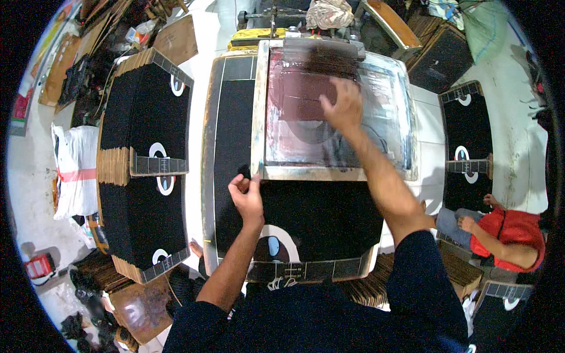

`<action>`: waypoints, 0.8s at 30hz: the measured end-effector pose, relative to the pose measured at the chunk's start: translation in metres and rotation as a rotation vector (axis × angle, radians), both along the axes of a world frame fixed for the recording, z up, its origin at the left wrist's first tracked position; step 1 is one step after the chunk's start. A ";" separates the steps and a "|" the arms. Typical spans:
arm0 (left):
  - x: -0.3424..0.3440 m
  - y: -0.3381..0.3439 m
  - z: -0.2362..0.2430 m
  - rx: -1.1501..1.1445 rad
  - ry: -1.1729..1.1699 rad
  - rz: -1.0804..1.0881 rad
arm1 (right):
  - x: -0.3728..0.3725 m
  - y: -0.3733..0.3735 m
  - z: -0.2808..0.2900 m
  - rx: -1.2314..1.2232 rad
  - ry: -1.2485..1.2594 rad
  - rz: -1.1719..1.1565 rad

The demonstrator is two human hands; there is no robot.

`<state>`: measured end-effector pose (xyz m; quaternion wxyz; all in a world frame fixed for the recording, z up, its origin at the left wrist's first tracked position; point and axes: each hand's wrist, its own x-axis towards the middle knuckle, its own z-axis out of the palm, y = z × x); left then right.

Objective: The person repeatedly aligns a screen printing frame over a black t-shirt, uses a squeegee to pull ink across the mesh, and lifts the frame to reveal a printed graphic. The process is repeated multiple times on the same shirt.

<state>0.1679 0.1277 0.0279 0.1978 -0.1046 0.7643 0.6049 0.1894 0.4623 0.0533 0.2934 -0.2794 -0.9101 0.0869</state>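
Observation:
A screen-printing frame (259, 117) with pale wooden edges lies over black fabric (329, 203) on a board. My right hand (344, 106) is over the mesh, slightly blurred, with its fingers apart and nothing seen in them. Beyond it, a dark, blurred squeegee-like bar (321, 53) stands at the far end of the mesh, which is smeared reddish brown. My left hand (246, 197) is at the frame's near left corner, thumb and fingers pinched together. A small dark tuft (244, 170) shows at its fingertips; what it grips is unclear. A printed white ring (291, 241) with brown and blue shows on the fabric nearby.
Boards with black printed fabric (123, 129) stand at the left, and others (468, 132) at the right. A person in a red top (512, 235) sits at the lower right. Stacked brown boards (368, 288) lie near me. White cloth sacks (76, 170) are at far left.

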 end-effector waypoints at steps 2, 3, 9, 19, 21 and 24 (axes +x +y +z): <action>-0.007 -0.007 -0.012 -0.358 0.763 -0.334 | -0.043 0.056 -0.002 0.041 -0.019 0.015; -0.013 -0.009 -0.017 -0.448 0.843 -0.491 | -0.064 0.079 -0.003 0.018 -0.026 0.043; -0.029 -0.008 -0.036 -0.620 0.920 -0.697 | -0.134 0.141 0.005 0.065 -0.519 0.058; -0.028 -0.006 -0.034 -0.614 0.981 -0.704 | -0.117 0.127 0.013 0.077 -0.369 0.089; -0.028 -0.005 -0.035 -0.616 0.982 -0.703 | -0.118 0.125 0.002 0.065 -0.383 0.091; -0.027 -0.006 -0.036 -0.646 1.008 -0.713 | -0.106 0.102 -0.007 0.153 -0.402 0.034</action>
